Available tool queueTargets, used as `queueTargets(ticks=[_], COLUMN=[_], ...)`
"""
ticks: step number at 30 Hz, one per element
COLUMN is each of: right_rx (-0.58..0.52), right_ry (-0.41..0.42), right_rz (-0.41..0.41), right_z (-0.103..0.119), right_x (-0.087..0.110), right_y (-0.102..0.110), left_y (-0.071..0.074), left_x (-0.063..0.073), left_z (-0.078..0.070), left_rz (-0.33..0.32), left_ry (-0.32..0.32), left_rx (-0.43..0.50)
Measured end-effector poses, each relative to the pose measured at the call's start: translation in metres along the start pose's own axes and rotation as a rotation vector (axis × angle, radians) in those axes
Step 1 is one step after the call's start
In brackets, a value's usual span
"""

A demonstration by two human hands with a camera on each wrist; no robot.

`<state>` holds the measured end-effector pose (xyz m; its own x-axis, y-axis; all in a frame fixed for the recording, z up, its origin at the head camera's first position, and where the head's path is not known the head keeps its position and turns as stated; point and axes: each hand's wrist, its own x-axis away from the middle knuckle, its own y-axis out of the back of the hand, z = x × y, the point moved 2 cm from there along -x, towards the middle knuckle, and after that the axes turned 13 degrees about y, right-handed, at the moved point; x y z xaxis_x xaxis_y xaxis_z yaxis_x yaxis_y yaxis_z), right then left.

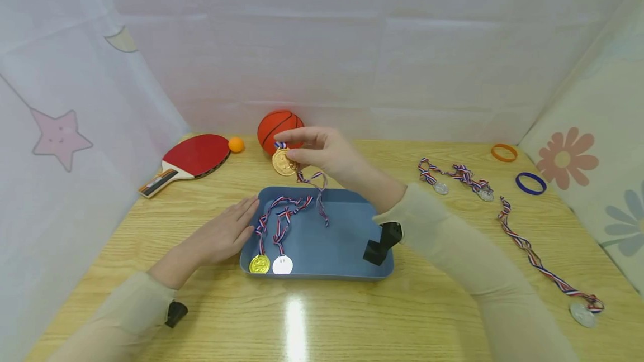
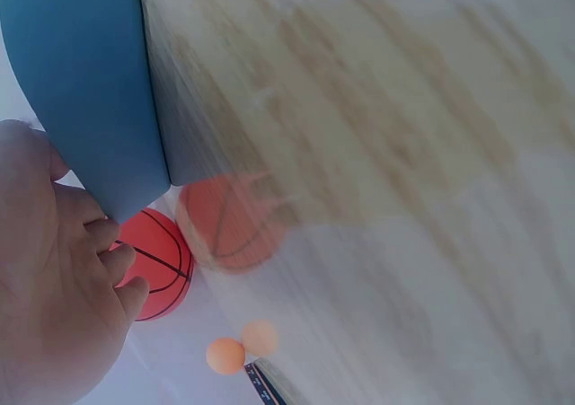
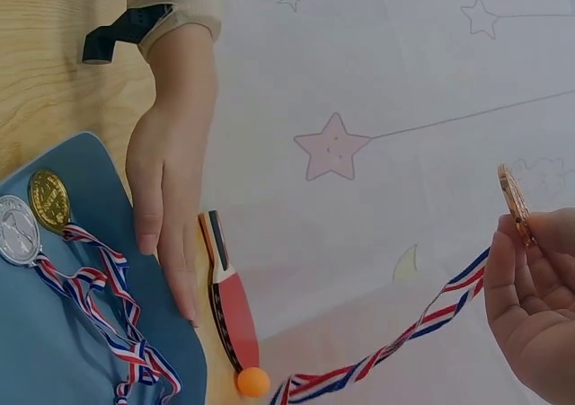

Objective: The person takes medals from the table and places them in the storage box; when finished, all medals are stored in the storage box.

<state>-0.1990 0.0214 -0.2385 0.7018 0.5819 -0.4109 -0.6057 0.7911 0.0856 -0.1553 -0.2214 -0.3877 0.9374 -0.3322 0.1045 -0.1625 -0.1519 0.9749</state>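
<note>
My right hand [image 1: 329, 155] pinches a bronze medal [image 1: 283, 163] between thumb and fingers above the far side of a blue tray [image 1: 327, 253]. Its striped ribbon [image 3: 395, 342] dangles below, with the loose end over the tray. Against the tray's left wall rests my left hand [image 1: 226, 232], fingers straight; the left wrist view shows its fingertips at the tray wall [image 2: 85, 82]. Inside the tray, a gold medal [image 1: 259, 264] and a silver medal [image 1: 282, 265] lie side by side at the near left, their red, white and blue ribbons stretching toward the back.
A basketball [image 1: 274, 127], an orange ball [image 1: 236, 144] and a red table tennis paddle [image 1: 198, 155] stand at the back left. On the right lie several silver medals [image 1: 583, 314] with ribbons, an orange wristband [image 1: 504, 153] and a blue wristband [image 1: 530, 183].
</note>
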Motion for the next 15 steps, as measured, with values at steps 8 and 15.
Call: queueTargets(ticks=[8, 15], right_rx=[0.005, 0.037], right_ry=[-0.051, -0.067], right_rz=[0.032, 0.024], right_z=[-0.012, -0.027], right_x=[0.012, 0.025], right_y=[-0.003, 0.003], left_y=[0.000, 0.001], left_x=[-0.001, 0.000], left_z=[0.000, -0.002], left_rz=[0.001, 0.012], left_ry=[-0.006, 0.000], left_rx=[0.005, 0.002])
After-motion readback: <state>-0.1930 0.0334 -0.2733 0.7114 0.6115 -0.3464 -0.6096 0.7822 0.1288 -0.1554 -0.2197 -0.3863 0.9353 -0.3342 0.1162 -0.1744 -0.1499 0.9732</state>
